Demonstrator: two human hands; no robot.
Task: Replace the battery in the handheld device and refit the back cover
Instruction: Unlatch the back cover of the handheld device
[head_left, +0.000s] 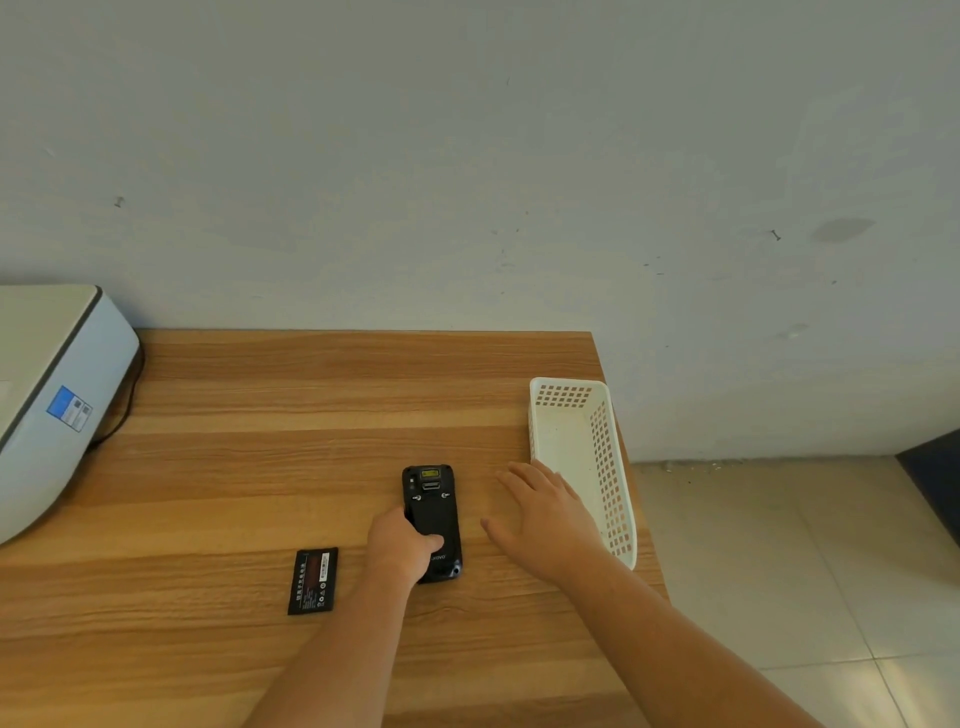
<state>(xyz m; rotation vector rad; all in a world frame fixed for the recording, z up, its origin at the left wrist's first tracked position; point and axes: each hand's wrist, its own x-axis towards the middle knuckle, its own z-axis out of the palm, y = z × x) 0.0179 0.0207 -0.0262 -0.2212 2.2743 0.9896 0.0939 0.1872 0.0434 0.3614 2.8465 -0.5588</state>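
Observation:
A black handheld device (434, 512) lies face down on the wooden table (260, 467), its back cover on and its scanner window pointing away from me. My left hand (400, 545) grips its near left side, thumb pressed on the back cover. Just right of the device, my right hand (545, 514) rests flat on the table, fingers spread, holding nothing. A loose black battery (313, 581) with a printed label lies on the table to the left of my left forearm.
A white perforated plastic basket (582, 457) stands at the table's right edge, right beside my right hand. A white machine (57, 395) with a dark cable sits at the far left. Beyond the right edge is tiled floor.

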